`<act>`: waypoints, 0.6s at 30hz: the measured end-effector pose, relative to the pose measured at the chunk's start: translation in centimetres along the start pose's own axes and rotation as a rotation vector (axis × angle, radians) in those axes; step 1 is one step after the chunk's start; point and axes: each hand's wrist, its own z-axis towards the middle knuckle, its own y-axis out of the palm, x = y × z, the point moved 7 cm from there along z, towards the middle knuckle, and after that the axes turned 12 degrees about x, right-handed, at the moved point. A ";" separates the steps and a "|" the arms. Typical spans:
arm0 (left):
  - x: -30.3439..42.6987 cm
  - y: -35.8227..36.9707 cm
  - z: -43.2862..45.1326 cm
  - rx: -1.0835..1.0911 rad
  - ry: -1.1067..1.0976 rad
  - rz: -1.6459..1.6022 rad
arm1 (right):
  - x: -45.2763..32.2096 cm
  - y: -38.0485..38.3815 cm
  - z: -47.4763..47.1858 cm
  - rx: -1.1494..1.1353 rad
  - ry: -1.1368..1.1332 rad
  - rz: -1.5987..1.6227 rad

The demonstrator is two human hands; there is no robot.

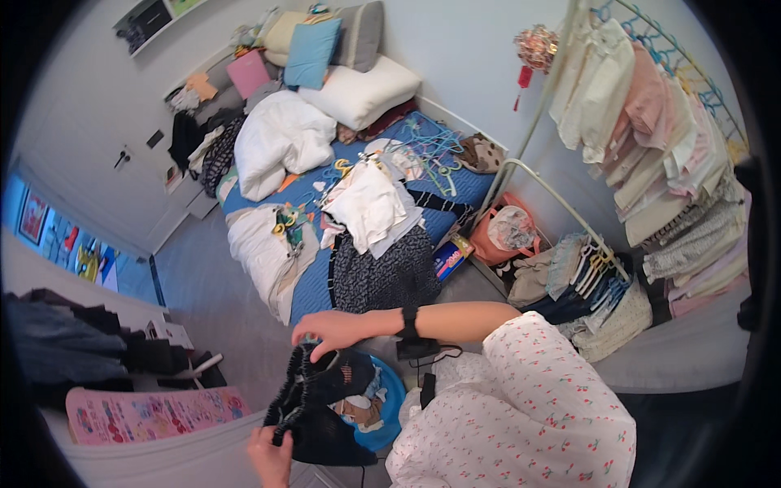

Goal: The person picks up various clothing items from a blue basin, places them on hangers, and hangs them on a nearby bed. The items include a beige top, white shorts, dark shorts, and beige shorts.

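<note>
My right hand (pixel 332 334), reaching in from the right with a black band on the wrist, grips the top of a black knit garment (pixel 317 421) with pale stitched trim. A small bit of teal shows under its fingers, too covered to identify. Lower left, my left hand (pixel 270 457) pinches the trimmed edge of the same garment. The garment hangs between the hands, partly in front of a round blue plastic basin (pixel 393 415). Inside the basin lie crumpled clothes (pixel 363 412), some dark, some white and tan.
Beyond the basin is a bed with a blue cover (pixel 311 299), bearing a clothes pile (pixel 366 207), loose hangers (pixel 427 143) and a white quilt (pixel 280 146). A clothes rack (pixel 549 85) stands right. A pink printed sheet (pixel 158 415) lies left, near dark clothes (pixel 67 341).
</note>
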 end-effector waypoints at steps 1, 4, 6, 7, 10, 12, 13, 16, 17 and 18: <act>0.8 0.6 -0.1 -0.003 0.052 -0.007 | 2.8 -1.2 -1.3 0.039 0.174 0.093; 3.1 1.1 0.6 -0.221 0.006 -0.008 | 9.9 -8.7 -5.6 0.206 0.364 -0.132; 3.8 1.5 1.2 -0.302 0.002 -0.002 | 19.5 -12.7 -11.3 0.266 0.782 0.077; 4.1 1.8 1.6 -0.292 0.016 -0.004 | 23.1 -15.4 -14.3 0.303 0.891 -0.019; 4.5 3.1 1.7 -0.323 -0.050 0.069 | 30.9 -23.0 -23.2 0.516 1.207 -0.165; 5.1 4.7 1.4 -0.307 -0.119 0.091 | 33.6 -26.3 -26.6 0.662 1.264 -0.079; 7.0 4.6 2.3 -0.300 -0.129 0.119 | 32.8 -28.3 -27.8 0.754 1.326 -0.134; 7.8 6.4 2.4 -0.309 -0.212 0.188 | 40.2 -31.8 -31.5 0.765 1.357 -0.150; 8.1 6.4 1.1 -0.311 -0.263 0.217 | 44.0 -33.2 -31.9 0.737 1.247 -0.252; 8.1 6.7 0.1 -0.323 -0.305 0.243 | 48.5 -35.6 -33.1 0.804 1.198 -0.446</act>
